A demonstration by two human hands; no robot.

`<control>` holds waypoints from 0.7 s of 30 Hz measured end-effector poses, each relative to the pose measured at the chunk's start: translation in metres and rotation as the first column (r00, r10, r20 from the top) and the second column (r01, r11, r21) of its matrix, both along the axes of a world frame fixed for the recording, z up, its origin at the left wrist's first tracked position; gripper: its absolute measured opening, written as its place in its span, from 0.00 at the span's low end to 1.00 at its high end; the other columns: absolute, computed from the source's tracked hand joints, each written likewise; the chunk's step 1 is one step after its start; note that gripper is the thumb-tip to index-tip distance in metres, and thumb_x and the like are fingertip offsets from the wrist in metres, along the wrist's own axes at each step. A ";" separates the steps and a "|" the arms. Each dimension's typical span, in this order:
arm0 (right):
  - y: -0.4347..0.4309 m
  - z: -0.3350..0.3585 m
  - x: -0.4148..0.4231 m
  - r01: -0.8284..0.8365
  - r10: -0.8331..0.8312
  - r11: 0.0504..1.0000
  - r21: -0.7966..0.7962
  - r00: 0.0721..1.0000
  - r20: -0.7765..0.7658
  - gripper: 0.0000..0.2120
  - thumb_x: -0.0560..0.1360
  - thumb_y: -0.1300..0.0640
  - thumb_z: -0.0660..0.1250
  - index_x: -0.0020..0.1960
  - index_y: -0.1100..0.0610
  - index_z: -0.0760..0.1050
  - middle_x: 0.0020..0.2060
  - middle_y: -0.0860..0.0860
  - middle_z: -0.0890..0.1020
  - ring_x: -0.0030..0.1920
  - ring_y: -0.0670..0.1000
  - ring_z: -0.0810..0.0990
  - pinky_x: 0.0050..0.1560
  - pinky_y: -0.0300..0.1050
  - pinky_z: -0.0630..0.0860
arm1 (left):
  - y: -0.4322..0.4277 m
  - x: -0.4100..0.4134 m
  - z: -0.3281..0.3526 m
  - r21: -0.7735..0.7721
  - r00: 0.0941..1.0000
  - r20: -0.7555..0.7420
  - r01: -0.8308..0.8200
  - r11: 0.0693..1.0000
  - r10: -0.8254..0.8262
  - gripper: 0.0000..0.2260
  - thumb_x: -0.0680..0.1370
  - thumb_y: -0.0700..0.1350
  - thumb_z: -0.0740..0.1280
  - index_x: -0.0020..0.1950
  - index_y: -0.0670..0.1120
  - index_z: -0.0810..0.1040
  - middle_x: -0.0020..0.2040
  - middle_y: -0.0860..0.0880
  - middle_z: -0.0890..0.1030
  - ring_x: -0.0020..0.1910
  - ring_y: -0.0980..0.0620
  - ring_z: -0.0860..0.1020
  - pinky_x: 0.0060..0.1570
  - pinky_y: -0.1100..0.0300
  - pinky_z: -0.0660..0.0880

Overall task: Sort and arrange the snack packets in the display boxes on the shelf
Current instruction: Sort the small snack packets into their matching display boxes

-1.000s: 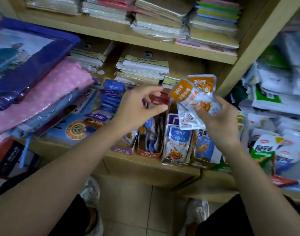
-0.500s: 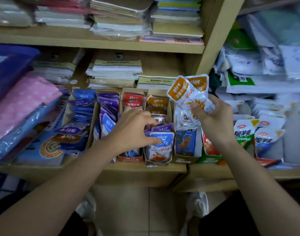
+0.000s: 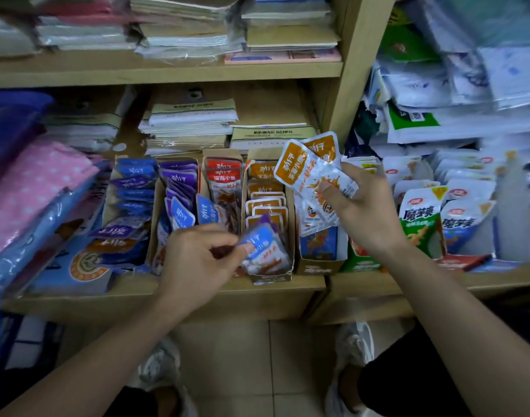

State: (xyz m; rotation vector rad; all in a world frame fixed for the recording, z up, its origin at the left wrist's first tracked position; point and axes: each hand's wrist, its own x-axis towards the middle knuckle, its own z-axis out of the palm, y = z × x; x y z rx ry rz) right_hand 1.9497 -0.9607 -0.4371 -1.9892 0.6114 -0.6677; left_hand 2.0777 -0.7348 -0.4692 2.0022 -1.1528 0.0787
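Observation:
Several narrow cardboard display boxes stand side by side on the wooden shelf (image 3: 197, 291). They hold blue, purple, red and orange snack packets. My left hand (image 3: 197, 257) pinches a blue-topped packet (image 3: 265, 246) at the front of the orange-packet box (image 3: 269, 276). My right hand (image 3: 364, 212) grips a small bunch of orange-topped packets (image 3: 310, 173) above the box to the right (image 3: 317, 261). More blue packets (image 3: 179, 212) stick up from the purple box.
Stacks of paper and envelopes (image 3: 191, 121) fill the shelf back and the board above. Pink dotted fabric (image 3: 32, 188) lies at the left. Green and white snack bags (image 3: 420, 224) crowd the right bay behind an upright post (image 3: 357, 70).
My left hand dropped from near the right hand into the boxes and took hold of a blue-topped packet. My right hand kept its orange packets raised. The view shifted right and down.

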 end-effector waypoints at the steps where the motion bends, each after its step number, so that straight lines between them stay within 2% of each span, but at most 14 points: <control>1: 0.001 0.000 0.000 -0.005 0.004 1.000 -0.027 1.000 -0.007 0.12 0.81 0.57 0.67 0.62 0.59 0.78 0.49 0.49 0.86 0.47 0.48 0.85 0.45 0.53 0.83 | 0.001 -0.001 0.001 -0.031 0.998 -0.018 -0.061 0.998 0.060 0.08 0.74 0.47 0.76 0.38 0.44 0.86 0.32 0.57 0.80 0.31 0.58 0.79 0.28 0.64 0.73; 3: 0.004 -0.002 0.000 -0.017 0.016 0.999 -0.048 1.000 -0.020 0.12 0.81 0.57 0.67 0.63 0.58 0.78 0.49 0.50 0.85 0.46 0.50 0.85 0.45 0.54 0.83 | 0.002 -0.001 0.002 -0.086 0.981 -0.093 -0.179 0.980 0.171 0.07 0.74 0.44 0.77 0.37 0.43 0.86 0.31 0.57 0.80 0.31 0.56 0.80 0.27 0.66 0.71; 6: 0.009 -0.004 0.001 -0.033 0.030 0.997 -0.063 0.999 -0.041 0.13 0.81 0.58 0.66 0.65 0.58 0.77 0.51 0.50 0.84 0.46 0.44 0.83 0.41 0.40 0.82 | 0.001 0.003 0.005 -0.141 0.942 -0.221 -0.286 0.948 0.252 0.04 0.74 0.42 0.76 0.41 0.42 0.87 0.32 0.59 0.81 0.35 0.57 0.83 0.27 0.64 0.74; 10: 0.023 -0.012 0.004 -0.029 0.028 0.997 -0.074 1.000 -0.009 0.16 0.82 0.59 0.64 0.69 0.58 0.73 0.53 0.51 0.83 0.48 0.47 0.83 0.41 0.44 0.81 | -0.001 0.008 0.014 -0.246 0.915 -0.297 -0.349 0.904 0.273 0.06 0.75 0.42 0.75 0.46 0.39 0.86 0.34 0.57 0.82 0.31 0.64 0.80 0.29 0.70 0.72; 13: 0.032 -0.021 0.008 -0.201 0.180 0.964 -0.175 0.975 -0.131 0.23 0.82 0.56 0.64 0.76 0.55 0.66 0.60 0.51 0.80 0.53 0.51 0.81 0.51 0.47 0.79 | -0.004 0.012 0.019 -0.314 0.902 -0.327 -0.385 0.868 0.282 0.09 0.76 0.42 0.75 0.47 0.36 0.86 0.28 0.57 0.78 0.29 0.66 0.75 0.32 0.71 0.69; 15: 0.032 -0.020 0.006 -0.232 0.207 0.964 -0.133 0.962 -0.179 0.31 0.80 0.55 0.68 0.79 0.53 0.60 0.60 0.48 0.78 0.48 0.46 0.81 0.48 0.42 0.79 | -0.007 0.014 0.021 -0.347 0.888 -0.363 -0.409 0.844 0.282 0.08 0.76 0.43 0.75 0.48 0.38 0.86 0.30 0.59 0.80 0.30 0.66 0.76 0.33 0.68 0.71; 17: 0.026 -0.017 0.003 -0.206 0.192 0.974 -0.092 0.971 -0.145 0.32 0.77 0.56 0.71 0.78 0.52 0.64 0.60 0.45 0.76 0.46 0.44 0.81 0.47 0.38 0.81 | -0.009 0.017 0.021 -0.361 0.874 -0.396 -0.431 0.827 0.282 0.08 0.75 0.44 0.76 0.49 0.40 0.87 0.35 0.56 0.83 0.32 0.65 0.78 0.34 0.66 0.73; 21: 0.019 -0.016 -0.002 -0.154 0.135 0.968 -0.198 0.985 -0.106 0.20 0.75 0.59 0.74 0.66 0.51 0.78 0.58 0.47 0.79 0.46 0.43 0.82 0.45 0.42 0.82 | -0.008 0.023 0.019 -0.330 0.863 -0.433 -0.422 0.845 0.262 0.06 0.75 0.44 0.76 0.49 0.43 0.86 0.40 0.51 0.85 0.40 0.53 0.85 0.38 0.54 0.82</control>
